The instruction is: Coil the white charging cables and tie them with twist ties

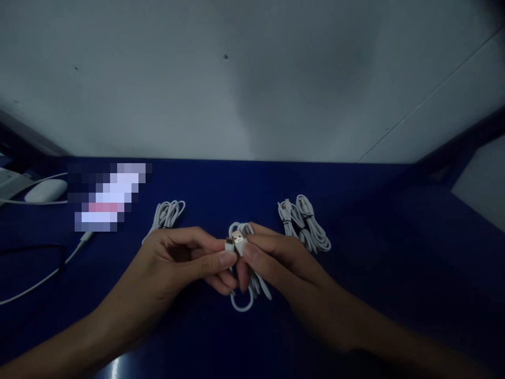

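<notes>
Both hands meet in the middle of the view around a coiled white USB cable (242, 301). Between thumb and fingers, my left hand (177, 263) pinches a small white piece with a brown end (229, 245), which looks like a cap or second plug. My right hand (288, 263) is closed on the cable, its thumb against the metal USB plug (238, 237). Plug and small piece are side by side, close together; whether they touch I cannot tell. Loops of the cable hang below the fingers, and the fingers partly hide the coil.
On the blue table (221, 184), a bundled white cable (169, 213) lies behind my left hand. More tied white cables (311, 226) lie at right. A pixelated bright object (114, 197) with a white cord and a white rounded case (46, 190) are at left. A pale wall (177, 105) stands behind.
</notes>
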`<state>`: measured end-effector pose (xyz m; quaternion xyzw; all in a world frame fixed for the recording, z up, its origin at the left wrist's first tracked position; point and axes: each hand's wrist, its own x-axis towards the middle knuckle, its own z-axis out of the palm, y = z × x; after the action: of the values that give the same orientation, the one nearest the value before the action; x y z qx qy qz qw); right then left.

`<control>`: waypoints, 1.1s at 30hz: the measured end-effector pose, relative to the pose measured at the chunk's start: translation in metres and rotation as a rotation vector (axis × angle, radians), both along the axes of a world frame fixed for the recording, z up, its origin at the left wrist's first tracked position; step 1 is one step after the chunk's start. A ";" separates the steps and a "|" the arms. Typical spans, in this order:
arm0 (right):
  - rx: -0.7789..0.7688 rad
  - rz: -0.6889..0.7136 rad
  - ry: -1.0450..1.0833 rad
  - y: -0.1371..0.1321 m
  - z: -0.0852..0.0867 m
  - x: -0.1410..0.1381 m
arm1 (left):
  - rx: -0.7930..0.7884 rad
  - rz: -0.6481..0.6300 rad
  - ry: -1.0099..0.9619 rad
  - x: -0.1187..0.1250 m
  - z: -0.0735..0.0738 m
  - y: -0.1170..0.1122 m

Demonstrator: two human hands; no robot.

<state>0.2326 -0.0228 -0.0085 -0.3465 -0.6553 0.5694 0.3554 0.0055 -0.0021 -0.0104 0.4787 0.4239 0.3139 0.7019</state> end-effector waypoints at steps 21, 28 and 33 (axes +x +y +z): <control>-0.020 0.002 0.013 -0.001 0.002 -0.002 | -0.022 0.011 0.005 0.001 0.002 0.000; -0.019 0.018 0.030 -0.001 0.002 -0.002 | -0.028 0.007 0.028 0.002 0.004 -0.002; -0.019 0.010 -0.061 -0.002 0.001 0.000 | -0.028 0.014 0.024 0.002 0.004 -0.003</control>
<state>0.2327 -0.0250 -0.0075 -0.3635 -0.6623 0.5665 0.3291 0.0079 -0.0050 -0.0067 0.4695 0.4400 0.3070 0.7012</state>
